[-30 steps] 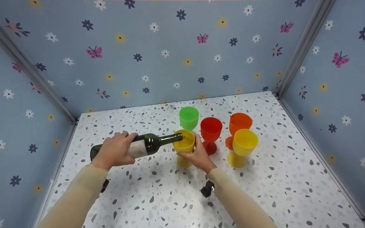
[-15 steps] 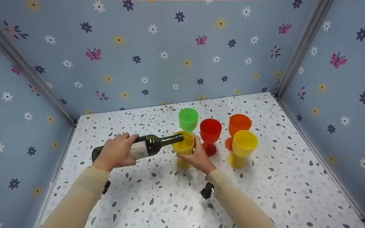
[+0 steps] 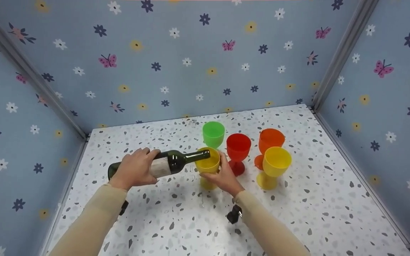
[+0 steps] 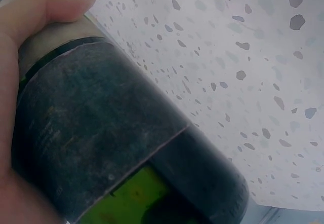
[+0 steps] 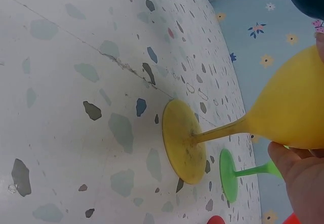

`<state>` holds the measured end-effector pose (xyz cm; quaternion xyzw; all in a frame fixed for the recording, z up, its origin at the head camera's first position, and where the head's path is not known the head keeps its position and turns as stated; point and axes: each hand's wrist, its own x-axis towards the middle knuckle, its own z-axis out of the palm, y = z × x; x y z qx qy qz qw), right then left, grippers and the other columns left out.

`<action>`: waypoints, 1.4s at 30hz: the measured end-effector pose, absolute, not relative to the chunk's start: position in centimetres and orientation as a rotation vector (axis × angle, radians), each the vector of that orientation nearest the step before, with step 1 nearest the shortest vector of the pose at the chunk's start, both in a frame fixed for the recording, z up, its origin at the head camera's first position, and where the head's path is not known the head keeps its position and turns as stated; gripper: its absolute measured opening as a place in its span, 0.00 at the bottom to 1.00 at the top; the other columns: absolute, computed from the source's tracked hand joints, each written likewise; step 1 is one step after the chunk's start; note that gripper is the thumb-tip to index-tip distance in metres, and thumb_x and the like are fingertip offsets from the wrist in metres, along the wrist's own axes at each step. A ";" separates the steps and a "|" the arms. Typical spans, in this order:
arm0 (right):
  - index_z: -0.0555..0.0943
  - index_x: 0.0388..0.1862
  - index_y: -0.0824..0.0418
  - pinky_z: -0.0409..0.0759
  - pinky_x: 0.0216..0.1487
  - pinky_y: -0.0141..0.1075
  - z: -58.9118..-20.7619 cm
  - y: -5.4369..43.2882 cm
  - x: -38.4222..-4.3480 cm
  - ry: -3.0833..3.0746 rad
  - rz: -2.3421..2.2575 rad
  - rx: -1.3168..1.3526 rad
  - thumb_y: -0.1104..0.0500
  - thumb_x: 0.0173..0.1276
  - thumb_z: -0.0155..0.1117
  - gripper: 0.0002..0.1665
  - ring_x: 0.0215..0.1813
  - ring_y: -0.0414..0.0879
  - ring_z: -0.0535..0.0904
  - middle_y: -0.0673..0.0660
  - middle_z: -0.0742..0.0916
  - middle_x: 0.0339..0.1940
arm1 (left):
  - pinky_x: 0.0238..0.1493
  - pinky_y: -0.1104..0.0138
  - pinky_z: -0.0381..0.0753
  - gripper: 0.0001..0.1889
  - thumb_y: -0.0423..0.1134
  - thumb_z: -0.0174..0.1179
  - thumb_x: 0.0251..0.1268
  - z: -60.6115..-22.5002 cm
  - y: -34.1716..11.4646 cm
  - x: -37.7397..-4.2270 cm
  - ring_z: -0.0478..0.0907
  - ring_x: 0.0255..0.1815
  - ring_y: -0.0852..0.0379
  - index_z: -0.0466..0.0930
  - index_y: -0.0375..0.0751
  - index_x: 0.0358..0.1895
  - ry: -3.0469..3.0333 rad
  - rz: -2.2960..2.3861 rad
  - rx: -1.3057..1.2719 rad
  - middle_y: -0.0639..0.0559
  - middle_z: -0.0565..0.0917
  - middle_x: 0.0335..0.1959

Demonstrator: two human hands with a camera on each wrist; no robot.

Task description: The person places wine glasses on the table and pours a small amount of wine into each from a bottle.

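Note:
My left hand grips a dark green wine bottle with a pale label round its body. The bottle leans toward the right, its mouth over the bowl of a yellow goblet. Around that bowl my right hand curls, thumb in front and fingers behind. In the right wrist view the goblet's round foot stands on the table. The left wrist view shows the bottle's dark body close up, with part of the hand along its side. Whether any liquid flows cannot be told.
Behind the held goblet stands a green goblet. To the right are a red goblet, an orange goblet and a second yellow goblet. Flower-patterned walls enclose the speckled white tabletop.
The bottle and left hand have slid slightly to the right, so the neck reaches a little further over the goblet. The right hand keeps its grip in place.

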<state>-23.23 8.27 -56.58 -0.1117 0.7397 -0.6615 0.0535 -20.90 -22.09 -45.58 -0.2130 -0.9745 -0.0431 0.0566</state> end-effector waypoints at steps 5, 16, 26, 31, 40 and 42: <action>0.56 0.75 0.47 0.68 0.68 0.49 -56.6 8.0 -23.4 2.264 -1.999 -0.344 0.55 0.52 0.81 0.57 0.66 0.50 0.70 0.51 0.72 0.69 | 0.34 0.46 0.78 0.46 0.48 0.73 0.31 -45.6 -22.2 -20.9 0.75 0.39 0.45 0.72 0.41 0.65 -2.951 -0.139 -0.637 0.43 0.79 0.41; 0.55 0.76 0.54 0.66 0.69 0.50 -54.9 8.1 -22.4 2.249 -1.983 -0.305 0.62 0.55 0.78 0.56 0.68 0.53 0.69 0.56 0.71 0.71 | 0.37 0.44 0.78 0.46 0.49 0.75 0.32 -45.4 -22.0 -21.0 0.76 0.40 0.44 0.73 0.41 0.65 -2.980 -0.131 -0.639 0.42 0.80 0.44; 0.56 0.75 0.57 0.65 0.69 0.51 -53.5 8.3 -21.6 2.238 -2.010 -0.328 0.63 0.56 0.78 0.54 0.68 0.55 0.69 0.57 0.71 0.70 | 0.33 0.46 0.78 0.44 0.49 0.74 0.31 -45.5 -21.9 -21.3 0.75 0.37 0.45 0.74 0.41 0.62 -2.950 -0.122 -0.676 0.44 0.79 0.41; 0.57 0.75 0.53 0.67 0.68 0.49 -55.1 8.3 -22.3 2.266 -1.991 -0.320 0.59 0.54 0.80 0.55 0.67 0.53 0.69 0.54 0.72 0.69 | 0.35 0.45 0.78 0.45 0.49 0.74 0.32 -45.4 -21.9 -21.1 0.76 0.38 0.44 0.73 0.40 0.63 -2.959 -0.118 -0.675 0.43 0.79 0.42; 0.57 0.75 0.49 0.67 0.68 0.48 -57.0 8.2 -23.0 2.293 -1.986 -0.341 0.52 0.51 0.82 0.58 0.67 0.50 0.70 0.50 0.72 0.69 | 0.37 0.44 0.79 0.45 0.50 0.74 0.33 -45.1 -22.0 -20.7 0.76 0.40 0.43 0.73 0.40 0.64 -2.959 -0.114 -0.675 0.41 0.80 0.44; 0.57 0.75 0.49 0.67 0.68 0.48 -56.9 8.1 -23.2 2.297 -1.982 -0.336 0.52 0.50 0.82 0.58 0.67 0.50 0.70 0.50 0.72 0.69 | 0.37 0.44 0.79 0.45 0.50 0.74 0.33 -45.1 -22.1 -20.8 0.76 0.40 0.43 0.73 0.40 0.65 -2.959 -0.118 -0.672 0.41 0.80 0.44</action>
